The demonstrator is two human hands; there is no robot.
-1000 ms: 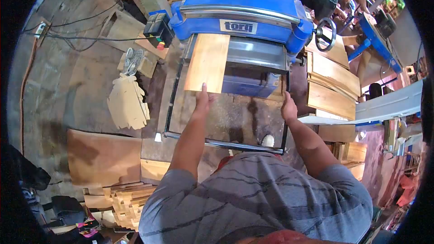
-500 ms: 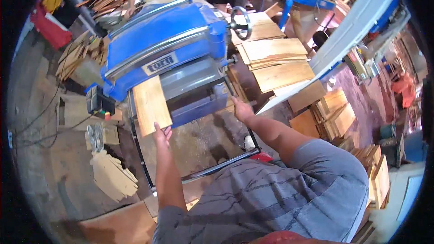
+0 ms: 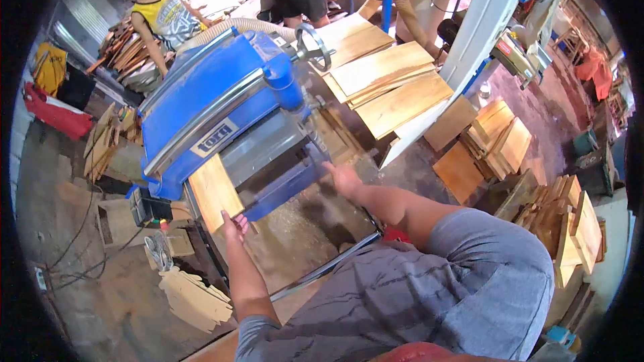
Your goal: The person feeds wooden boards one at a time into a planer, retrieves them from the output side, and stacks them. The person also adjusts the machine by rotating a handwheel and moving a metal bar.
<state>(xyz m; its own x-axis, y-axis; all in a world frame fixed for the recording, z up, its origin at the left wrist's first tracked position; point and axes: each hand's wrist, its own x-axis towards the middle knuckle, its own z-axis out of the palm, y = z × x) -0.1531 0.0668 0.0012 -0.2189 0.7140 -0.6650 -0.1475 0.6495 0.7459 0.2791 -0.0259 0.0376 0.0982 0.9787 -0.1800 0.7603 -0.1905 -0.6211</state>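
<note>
A wooden board (image 3: 216,191) lies lengthwise at the front of a blue thickness planer (image 3: 208,94), its far end under the machine's front cover. My left hand (image 3: 235,226) is closed on the board's near end, at the right corner, with some fingers hidden by the edge. My right hand (image 3: 343,179) reaches to the right side of the planer's front, fingers stretched out toward the metal edge there. No board shows in it. The planer's grey front guard (image 3: 265,147) lies between my two hands.
Stacked boards (image 3: 389,80) lie beyond the planer on the right, with more board piles (image 3: 493,141) nearer me. A handwheel (image 3: 315,47) juts from the machine. A switch box (image 3: 149,206) with cables stands left. A person in a yellow top (image 3: 168,17) is behind the planer.
The board has slid farther into the planer, and less of it shows. My left hand has moved forward with it. The view has shifted, bringing a person behind the machine into sight.
</note>
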